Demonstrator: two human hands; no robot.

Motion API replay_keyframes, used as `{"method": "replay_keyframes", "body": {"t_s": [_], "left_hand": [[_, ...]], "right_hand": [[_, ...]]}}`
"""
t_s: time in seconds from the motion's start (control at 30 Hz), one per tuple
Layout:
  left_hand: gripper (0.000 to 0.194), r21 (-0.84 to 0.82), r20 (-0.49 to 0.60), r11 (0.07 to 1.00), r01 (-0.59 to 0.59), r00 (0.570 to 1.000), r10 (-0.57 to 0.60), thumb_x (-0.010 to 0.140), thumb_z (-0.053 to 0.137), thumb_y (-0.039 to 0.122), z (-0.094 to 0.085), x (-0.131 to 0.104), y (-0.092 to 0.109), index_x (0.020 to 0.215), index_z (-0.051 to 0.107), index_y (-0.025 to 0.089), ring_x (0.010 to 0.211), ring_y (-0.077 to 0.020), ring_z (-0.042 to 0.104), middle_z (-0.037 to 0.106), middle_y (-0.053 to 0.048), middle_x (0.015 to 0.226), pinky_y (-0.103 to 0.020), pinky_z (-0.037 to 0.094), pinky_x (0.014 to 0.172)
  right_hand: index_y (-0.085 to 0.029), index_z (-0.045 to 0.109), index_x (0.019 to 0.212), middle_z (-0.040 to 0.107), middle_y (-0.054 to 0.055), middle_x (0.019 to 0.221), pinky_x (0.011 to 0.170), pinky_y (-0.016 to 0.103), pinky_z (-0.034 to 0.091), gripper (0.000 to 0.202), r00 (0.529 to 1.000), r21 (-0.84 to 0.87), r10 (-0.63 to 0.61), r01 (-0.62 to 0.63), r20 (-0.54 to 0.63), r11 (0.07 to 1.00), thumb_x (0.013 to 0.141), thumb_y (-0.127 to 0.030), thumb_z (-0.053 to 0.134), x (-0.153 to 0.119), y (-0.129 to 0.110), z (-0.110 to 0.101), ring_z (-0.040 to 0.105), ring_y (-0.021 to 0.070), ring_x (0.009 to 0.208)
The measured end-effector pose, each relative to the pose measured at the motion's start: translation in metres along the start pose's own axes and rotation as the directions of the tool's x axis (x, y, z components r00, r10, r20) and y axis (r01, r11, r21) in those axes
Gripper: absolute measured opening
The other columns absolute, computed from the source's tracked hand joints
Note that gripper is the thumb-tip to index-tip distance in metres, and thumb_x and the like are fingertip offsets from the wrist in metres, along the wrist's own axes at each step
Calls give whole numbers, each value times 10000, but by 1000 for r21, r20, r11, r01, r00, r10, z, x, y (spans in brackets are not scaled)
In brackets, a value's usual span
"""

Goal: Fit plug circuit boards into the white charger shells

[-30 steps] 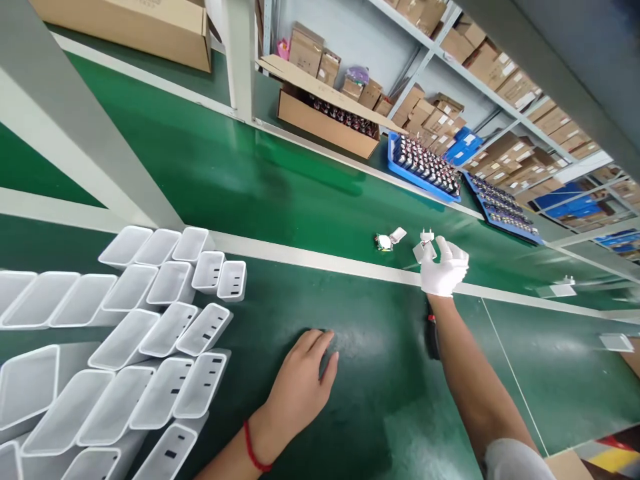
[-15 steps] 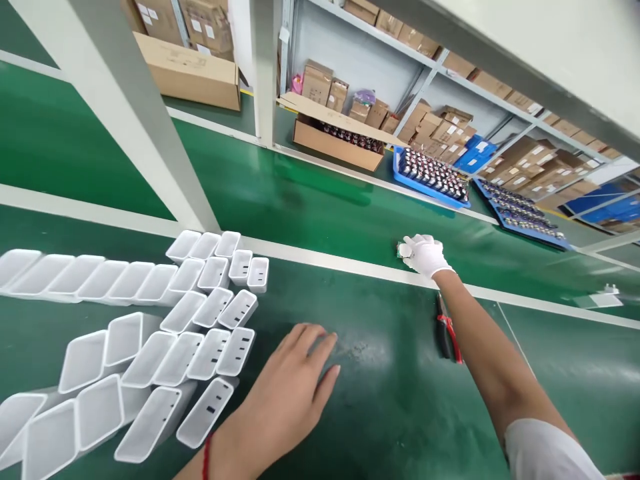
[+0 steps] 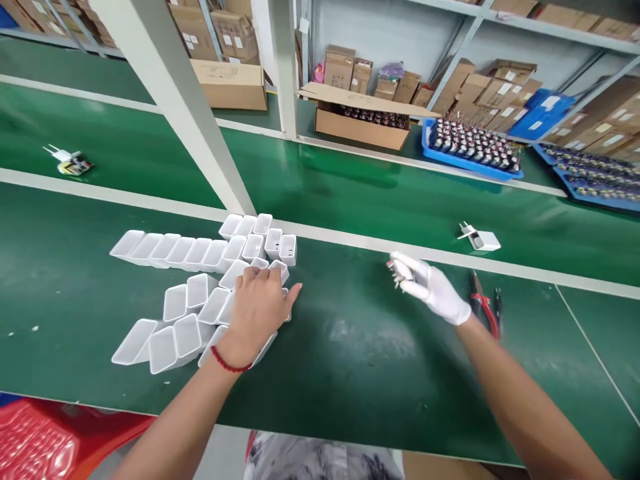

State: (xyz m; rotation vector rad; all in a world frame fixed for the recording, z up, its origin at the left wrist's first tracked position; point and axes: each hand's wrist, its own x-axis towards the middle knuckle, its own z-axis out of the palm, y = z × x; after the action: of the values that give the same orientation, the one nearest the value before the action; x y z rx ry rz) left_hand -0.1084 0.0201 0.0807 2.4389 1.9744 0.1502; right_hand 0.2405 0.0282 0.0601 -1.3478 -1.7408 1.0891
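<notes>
Several white plastic cases (image 3: 175, 303), open at the top, stand in uneven rows on the left of the green workbench (image 3: 340, 393). Over their right-hand group is my bare left hand (image 3: 261, 300), its thumb held apart and the other fingers bent down onto the cases, fingertips partly hidden. No case is visibly lifted. My right hand (image 3: 425, 287), in a white glove, is closed around a small circuit board (image 3: 392, 265), mostly covered by the fingers. It is above the bench, right of the cases. Red-and-black pliers (image 3: 484, 305) lie beside the right forearm.
A slim dark tool (image 3: 498, 303) lies by the pliers. Past the white strip sit a white plug unit (image 3: 483, 239) and another assembly (image 3: 73, 162). Blue trays of parts (image 3: 473, 150) and cardboard boxes (image 3: 363, 127) line the far side. A slanted post (image 3: 185, 113) rises behind the cases.
My left hand has moved left and away from me, onto the cases. The gloved right hand has come nearer with the board. The camera view has swung, bringing the stool and near bench edge in.
</notes>
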Motion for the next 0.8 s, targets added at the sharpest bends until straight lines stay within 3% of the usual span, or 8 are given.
{"method": "replay_keyframes", "body": {"t_s": [0.13, 0.23, 0.3, 0.4, 0.47, 0.6, 0.67, 0.8], "left_hand": [[262, 64, 3, 998, -9, 1000, 9, 883, 465, 256, -3, 9, 6, 797, 679, 132, 870, -403, 601, 652, -189, 785, -522, 492, 709], [247, 23, -134, 998, -58, 989, 61, 869, 468, 233, -7, 11, 14, 754, 672, 154, 957, -434, 548, 592, -187, 820, -556, 489, 703], [217, -34, -223, 987, -159, 964, 148, 868, 492, 232, -8, 10, 28, 750, 657, 154, 1030, -419, 515, 545, -179, 899, -567, 493, 774], [134, -178, -259, 914, -365, 913, 314, 852, 512, 174, 0, 4, 66, 774, 619, 148, 1169, -383, 480, 504, -175, 1047, -536, 478, 952], [104, -311, -185, 862, -400, 915, 358, 847, 500, 134, 10, 1, 95, 802, 592, 149, 1252, -361, 468, 490, -183, 1171, -478, 484, 997], [76, -449, 61, 852, -268, 942, 329, 899, 479, 184, 30, -6, 128, 883, 551, 164, 973, -273, 634, 569, -133, 1077, -399, 573, 770], [169, -525, 74, 807, -270, 930, 360, 869, 586, 295, 33, -10, 126, 969, 526, 173, 1037, -288, 620, 569, -130, 1120, -415, 570, 816], [697, -769, 157, 617, -168, 886, 436, 827, 662, 303, 35, -13, 104, 1403, 279, 222, 1218, -272, 560, 449, -157, 1412, -416, 529, 955]], "right_hand": [[-203, 503, 1382, 681, 75, 1037, 878, 422, 553, 809, 996, 183, 84, -87, 27, 979, 679, -406, 849, -37, 2, 32, 690, 222, 903], [-209, 617, 1227, 691, 72, 1023, 850, 412, 559, 789, 986, 311, 158, -134, -55, 941, 531, -409, 930, -55, 2, 38, 691, 228, 875], [-218, 688, 1132, 692, 67, 1008, 863, 416, 546, 687, 980, 302, 158, -114, -124, 946, 525, -427, 931, -64, 0, 35, 681, 239, 889], [-249, 679, 1191, 701, 58, 1019, 895, 414, 530, 655, 974, 385, 152, -77, -168, 920, 605, -445, 895, -73, -4, 31, 679, 246, 947], [-262, 638, 1240, 720, 49, 1011, 879, 402, 542, 715, 964, 488, 197, -88, -177, 869, 596, -420, 906, -75, -5, 33, 694, 240, 943], [-234, 689, 1080, 753, 51, 1004, 892, 411, 556, 665, 933, 544, 277, -112, -231, 832, 482, -340, 961, -77, -1, 39, 713, 260, 947], [-226, 701, 1071, 755, 64, 1045, 945, 439, 536, 616, 924, 553, 301, -128, -235, 823, 525, -373, 943, -76, 2, 40, 707, 278, 995], [-206, 654, 1213, 720, 103, 1166, 939, 429, 538, 608, 932, 621, 308, -128, -192, 773, 728, -548, 786, -75, 7, 39, 693, 283, 1044]]}}
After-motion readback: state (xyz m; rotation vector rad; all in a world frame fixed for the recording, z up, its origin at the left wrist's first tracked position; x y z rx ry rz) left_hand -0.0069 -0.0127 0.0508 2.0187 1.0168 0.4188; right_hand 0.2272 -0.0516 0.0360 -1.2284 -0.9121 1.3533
